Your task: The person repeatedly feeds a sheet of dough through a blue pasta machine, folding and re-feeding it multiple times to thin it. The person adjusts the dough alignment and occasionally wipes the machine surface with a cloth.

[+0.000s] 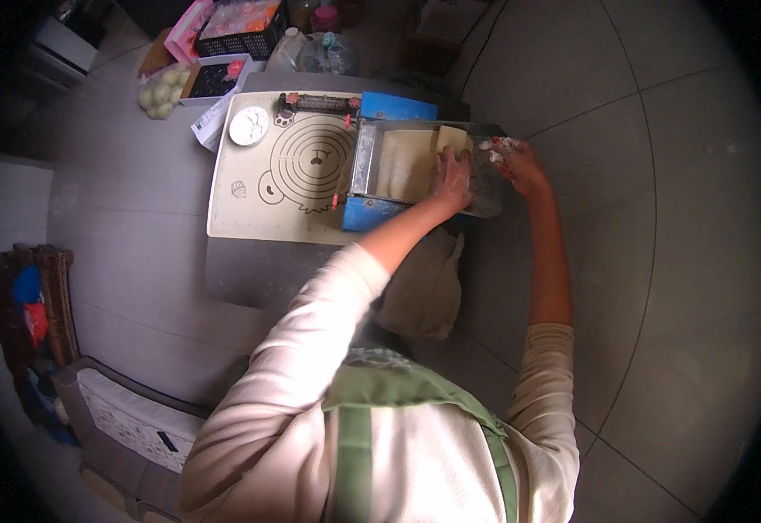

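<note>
A blue-sided dough roller machine [389,107] stands on the right part of a mat, with a metal tray [487,196] reaching out to its right. A pale sheet of dough [405,166] lies in the machine, its right end folded up into a thicker piece [454,139]. My left hand [453,179] rests on the dough by that fold, fingers stretched out and dusted with white. At the tray's right end, my right hand [526,168] is closed around a small red, white-dusted thing [500,150]. Its kind is too unclear to name.
The cream mat [245,205] with printed rings lies on a dark table [232,275]. A white round dish [249,126] sits on its far left. Beyond are a bag of pale round things [164,93], a black basket [241,44] and jars. Beige cloth [424,288] hangs in front.
</note>
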The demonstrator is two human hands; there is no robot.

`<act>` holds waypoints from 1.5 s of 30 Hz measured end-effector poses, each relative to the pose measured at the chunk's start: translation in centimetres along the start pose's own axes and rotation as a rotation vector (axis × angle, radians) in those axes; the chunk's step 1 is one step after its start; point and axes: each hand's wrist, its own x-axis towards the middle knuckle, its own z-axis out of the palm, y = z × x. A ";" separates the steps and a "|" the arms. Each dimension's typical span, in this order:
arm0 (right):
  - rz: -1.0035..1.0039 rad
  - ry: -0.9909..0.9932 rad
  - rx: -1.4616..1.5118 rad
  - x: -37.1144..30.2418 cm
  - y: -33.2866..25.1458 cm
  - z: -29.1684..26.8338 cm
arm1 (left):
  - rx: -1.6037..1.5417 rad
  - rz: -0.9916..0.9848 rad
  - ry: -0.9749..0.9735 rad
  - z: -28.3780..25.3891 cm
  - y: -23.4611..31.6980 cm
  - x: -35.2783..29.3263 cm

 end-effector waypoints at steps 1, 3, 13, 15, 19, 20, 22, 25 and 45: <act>0.005 0.004 0.001 0.0 0.0 0.0 | -0.007 0.031 0.022 0.8 -0.6 0.3; -0.007 0.005 -0.022 0.6 -0.1 0.5 | -0.020 0.076 0.084 2.2 -2.6 1.0; -0.438 -0.088 -0.493 4.8 7.6 -0.2 | -0.589 -0.052 0.390 0.5 -6.1 0.9; -0.318 -0.078 -0.336 4.6 8.2 0.7 | -0.626 -0.063 0.264 -3.1 -5.4 -0.1; 0.069 -0.074 0.056 3.6 5.9 5.1 | -0.434 -0.061 0.109 -5.1 -6.2 -0.8; 0.123 -0.105 0.077 3.5 5.5 5.3 | -0.429 -0.062 0.113 -5.7 -5.7 -1.1; 0.132 -0.133 0.095 4.0 5.8 5.5 | -0.395 -0.150 0.109 -6.6 -4.4 -1.4; 0.145 -0.092 0.098 4.6 5.8 6.2 | -0.297 -0.330 0.126 -7.2 -3.4 -1.7; -0.115 0.053 -0.118 -0.3 -5.8 0.5 | -0.495 0.241 0.081 7.3 11.4 2.1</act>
